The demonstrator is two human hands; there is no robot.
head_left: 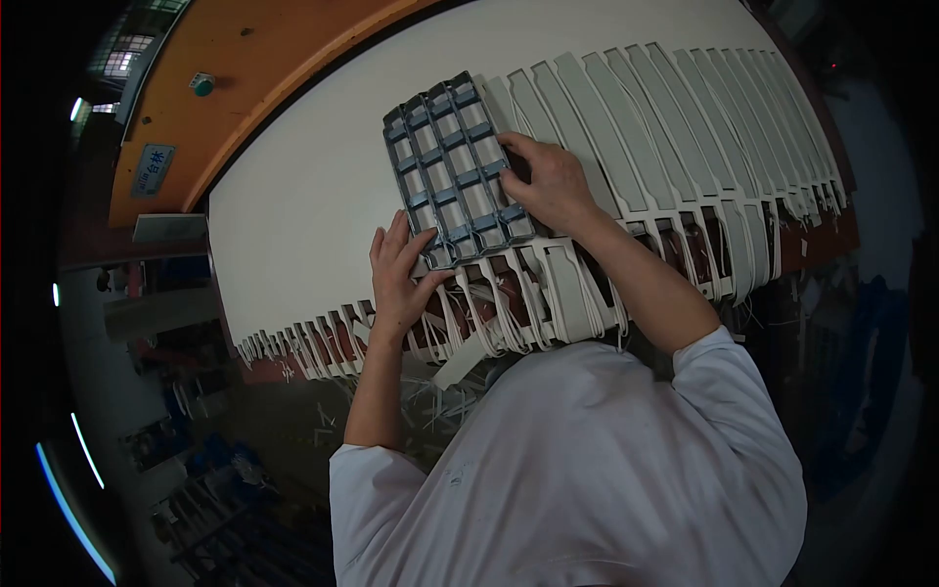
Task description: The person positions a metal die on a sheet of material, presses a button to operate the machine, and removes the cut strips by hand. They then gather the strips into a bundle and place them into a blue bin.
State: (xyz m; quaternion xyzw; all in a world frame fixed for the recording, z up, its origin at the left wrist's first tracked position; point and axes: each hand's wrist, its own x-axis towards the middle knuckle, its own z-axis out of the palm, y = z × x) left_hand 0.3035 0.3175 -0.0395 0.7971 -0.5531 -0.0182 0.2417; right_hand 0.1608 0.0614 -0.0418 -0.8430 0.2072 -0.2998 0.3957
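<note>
A metal cutting die [442, 182] with a grid of blue-grey bars lies on a white sheet [303, 205]. My left hand [399, 274] grips its lower left corner, with the thumb and fingers around the edge. On the opposite side, my right hand [550, 181] holds the die's right edge between thumb and bent fingers. Pale material shows through the gaps of the grid. Right of the die, several long grey-white strips [626, 137] lie side by side, separated by cut lines. Narrow cut remnants [533, 293] hang along the near edge beneath my hands.
An orange machine beam [245, 88] with a green button [202, 86] and a blue label [153, 171] spans the far left. Offcut scraps [445, 406] lie on the dark floor below the table edge. Blue material [861, 382] stands at the right.
</note>
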